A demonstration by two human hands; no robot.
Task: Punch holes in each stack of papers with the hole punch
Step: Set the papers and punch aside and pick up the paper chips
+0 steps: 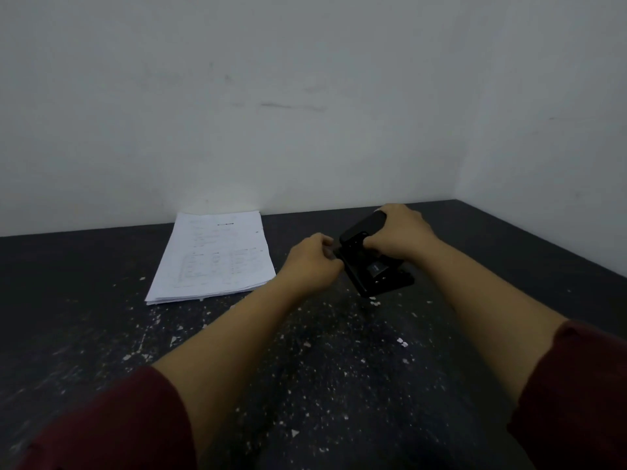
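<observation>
A black hole punch point(373, 266) stands on the dark table point(339, 368), right of centre near the back wall. My right hand point(400, 232) grips its raised lever from the right, fingers curled over the top. My left hand point(312, 262) pinches the punch's left edge with curled fingers. A stack of printed white papers point(213, 257) lies flat to the left of the punch, apart from both hands. No paper is visible in the punch's slot.
Small white paper bits point(402, 341) are scattered over the dark table in front of the punch. A pale wall point(305, 113) runs along the table's back edge and turns at the right corner. Dark red sleeves cover my upper forearms.
</observation>
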